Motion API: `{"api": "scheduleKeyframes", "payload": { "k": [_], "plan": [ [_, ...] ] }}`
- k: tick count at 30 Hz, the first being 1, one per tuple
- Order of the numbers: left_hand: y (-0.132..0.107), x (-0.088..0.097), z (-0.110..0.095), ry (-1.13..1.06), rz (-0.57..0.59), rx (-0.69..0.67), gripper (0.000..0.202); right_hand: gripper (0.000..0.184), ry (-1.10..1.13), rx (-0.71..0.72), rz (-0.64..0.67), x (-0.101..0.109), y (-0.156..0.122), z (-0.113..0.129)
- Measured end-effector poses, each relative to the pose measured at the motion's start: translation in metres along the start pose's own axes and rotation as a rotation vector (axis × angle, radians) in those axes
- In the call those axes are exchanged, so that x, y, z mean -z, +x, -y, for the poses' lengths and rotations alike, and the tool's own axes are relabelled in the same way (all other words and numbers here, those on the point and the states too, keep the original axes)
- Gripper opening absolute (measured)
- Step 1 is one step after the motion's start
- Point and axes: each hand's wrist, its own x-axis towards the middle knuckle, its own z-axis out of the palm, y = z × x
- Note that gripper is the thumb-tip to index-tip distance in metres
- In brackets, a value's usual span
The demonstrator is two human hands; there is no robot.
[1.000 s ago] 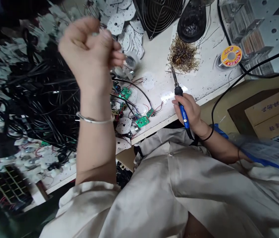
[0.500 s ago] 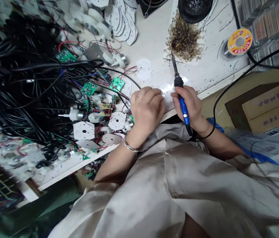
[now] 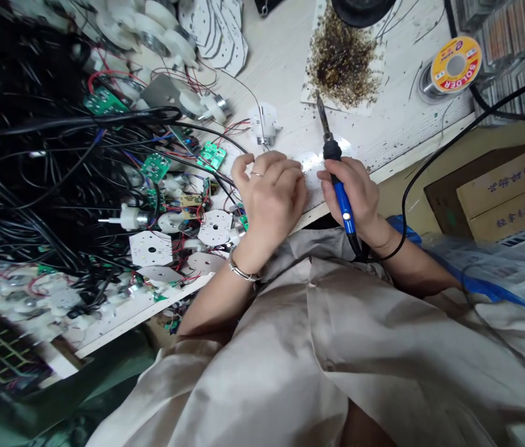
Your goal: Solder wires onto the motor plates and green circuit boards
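Observation:
My right hand (image 3: 354, 189) is closed around the blue handle of a soldering iron (image 3: 345, 205). The iron's tip points away from me and ends near the front edge of a patch of brown, crumb-like residue. To its left, my left hand (image 3: 274, 189) rests low over the bench with its fingers curled; whatever they hold is hidden beneath them. Just beyond those fingers a small metal motor (image 3: 264, 131) sits on a white six-sided board (image 3: 269, 113), with a thin wire near it. Green circuit boards (image 3: 210, 156) with red wires lie left of that hand.
A solder spool (image 3: 455, 65) stands at the right. Brown residue (image 3: 346, 62) covers a white sheet at the back, below a dark round dish (image 3: 363, 9). Black cables (image 3: 33, 124) heap on the left among motors and white boards. Cardboard boxes (image 3: 509, 192) sit below the bench's right side.
A small motor now shows on the white board beyond my left hand, where the board lay bare before. My left little-finger side has lifted and curled. The right hand keeps its hold on the iron.

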Motion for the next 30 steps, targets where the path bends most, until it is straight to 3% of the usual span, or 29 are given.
{"api": "scheduleKeyframes", "payload": {
  "k": [3, 6, 9, 13, 17, 24, 30],
  "plan": [
    [-0.01, -0.015, -0.001, -0.042, 0.059, 0.068, 0.009, 0.026, 0.002, 0.004, 0.003, 0.004, 0.004, 0.002],
    [-0.013, -0.017, 0.004, -0.091, 0.115, 0.127, 0.01, 0.021, 0.166, 0.003, -0.081, 0.01, 0.005, 0.006],
    [-0.015, -0.016, 0.007, -0.14, 0.125, 0.153, 0.011, 0.016, 0.435, -0.227, -0.176, 0.017, -0.002, 0.01],
    [-0.018, -0.019, 0.008, -0.171, 0.121, 0.156, 0.012, 0.027, 0.643, -0.461, -0.334, 0.023, -0.013, 0.01],
    [-0.019, -0.02, 0.008, -0.175, 0.123, 0.163, 0.011, 0.032, 0.661, -0.519, -0.277, 0.028, -0.016, 0.006],
    [-0.019, -0.023, 0.008, -0.169, 0.114, 0.166, 0.011, 0.024, 0.719, -0.48, -0.248, 0.026, -0.015, 0.001],
    [-0.02, -0.022, 0.007, -0.174, 0.112, 0.166, 0.011, 0.028, 0.683, -0.488, -0.187, 0.029, -0.01, 0.001]
  ]
}}
